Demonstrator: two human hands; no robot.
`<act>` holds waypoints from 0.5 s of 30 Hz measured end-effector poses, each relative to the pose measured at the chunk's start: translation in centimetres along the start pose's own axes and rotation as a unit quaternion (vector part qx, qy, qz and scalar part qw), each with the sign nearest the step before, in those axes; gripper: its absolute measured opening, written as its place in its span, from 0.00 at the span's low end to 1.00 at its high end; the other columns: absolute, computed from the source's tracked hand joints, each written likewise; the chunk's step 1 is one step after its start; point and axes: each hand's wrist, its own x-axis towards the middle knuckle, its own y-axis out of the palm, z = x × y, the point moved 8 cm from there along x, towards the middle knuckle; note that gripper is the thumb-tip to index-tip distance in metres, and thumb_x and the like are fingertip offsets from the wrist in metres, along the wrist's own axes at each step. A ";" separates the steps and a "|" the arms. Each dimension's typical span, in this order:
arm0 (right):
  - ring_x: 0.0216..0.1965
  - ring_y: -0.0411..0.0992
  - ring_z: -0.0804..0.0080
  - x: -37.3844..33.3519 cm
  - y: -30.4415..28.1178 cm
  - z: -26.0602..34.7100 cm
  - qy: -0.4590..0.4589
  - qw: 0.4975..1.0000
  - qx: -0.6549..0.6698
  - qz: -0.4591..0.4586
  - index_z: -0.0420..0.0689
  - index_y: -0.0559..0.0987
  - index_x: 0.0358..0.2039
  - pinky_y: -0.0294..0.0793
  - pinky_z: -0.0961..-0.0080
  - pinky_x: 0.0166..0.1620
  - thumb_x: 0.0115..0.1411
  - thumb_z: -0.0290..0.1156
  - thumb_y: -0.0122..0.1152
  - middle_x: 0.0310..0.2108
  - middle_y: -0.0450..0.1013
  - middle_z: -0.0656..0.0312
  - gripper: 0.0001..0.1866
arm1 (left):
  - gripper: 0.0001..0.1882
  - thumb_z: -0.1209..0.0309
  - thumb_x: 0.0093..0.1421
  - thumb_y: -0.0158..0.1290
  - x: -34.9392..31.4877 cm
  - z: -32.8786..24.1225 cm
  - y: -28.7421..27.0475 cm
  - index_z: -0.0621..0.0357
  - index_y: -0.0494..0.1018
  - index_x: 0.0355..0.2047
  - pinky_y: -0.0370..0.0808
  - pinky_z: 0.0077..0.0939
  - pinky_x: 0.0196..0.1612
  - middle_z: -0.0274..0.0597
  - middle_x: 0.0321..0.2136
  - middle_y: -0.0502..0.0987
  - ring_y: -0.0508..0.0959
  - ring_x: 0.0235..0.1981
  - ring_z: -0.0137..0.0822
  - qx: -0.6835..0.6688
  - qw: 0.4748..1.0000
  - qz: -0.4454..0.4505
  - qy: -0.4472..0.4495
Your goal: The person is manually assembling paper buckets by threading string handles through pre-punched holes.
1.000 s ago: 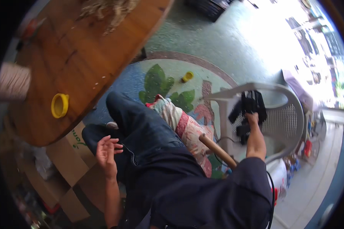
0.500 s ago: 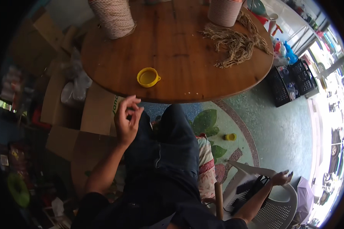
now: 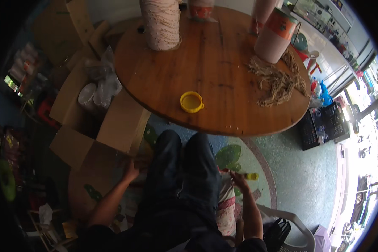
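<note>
My left hand [image 3: 131, 171] is low beside my left thigh, next to the lower corner of an open cardboard box [image 3: 124, 126]. Its fingers are dim and blurred, so their pose does not show. On the other side, my right hand [image 3: 238, 179] reaches down by my right thigh, at the edge of a red-and-white floral cloth [image 3: 227, 206]; whether it grips the cloth I cannot tell. A small yellow cup-shaped piece [image 3: 252, 176] lies on the floor just beyond that hand. On the wooden table [image 3: 164, 84], near its front edge, rests a round yellow lid [image 3: 191, 102] with a small tab.
A tall cone of twine [image 3: 161, 25] stands at the table's far left. To the right are a pink-and-orange cylinder [image 3: 275, 35] and a tangle of tan cord [image 3: 277, 82]. A black crate [image 3: 321, 126] sits on the floor, and a pale plastic chair [image 3: 302, 229] is at my lower right.
My left hand has dropped from the table edge to beside my thigh. My right hand has swung in from the chair to the floral cloth. The view has shifted, showing more of the table.
</note>
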 end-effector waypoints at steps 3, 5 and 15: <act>0.50 0.80 0.60 0.4 1.5 -3.4 0.167 0.985 -0.028 0.027 0.47 0.82 0.59 0.75 0.63 0.55 0.75 0.56 0.47 0.48 0.82 0.49 0.29 | 0.32 0.49 0.73 0.47 -8.6 2.0 11.4 0.49 0.65 0.71 0.74 0.52 0.59 0.57 0.60 0.75 0.78 0.56 0.52 0.224 0.810 0.542 -0.028; 0.54 0.79 0.61 1.0 2.1 -2.6 0.084 0.989 -0.094 0.080 0.48 0.82 0.59 0.74 0.66 0.56 0.76 0.59 0.43 0.50 0.82 0.47 0.31 | 0.32 0.45 0.71 0.48 -9.2 3.6 13.3 0.45 0.67 0.70 0.72 0.53 0.62 0.55 0.60 0.76 0.78 0.57 0.55 0.200 0.814 0.519 -0.170; 0.57 0.76 0.46 6.3 8.9 -4.7 -0.038 0.915 -0.279 0.290 0.45 0.82 0.52 0.76 0.52 0.56 0.66 0.50 0.58 0.53 0.78 0.44 0.23 | 0.31 0.49 0.71 0.48 -3.2 -3.3 14.8 0.58 0.73 0.64 0.74 0.49 0.60 0.57 0.58 0.78 0.78 0.58 0.57 -0.351 0.836 0.382 0.181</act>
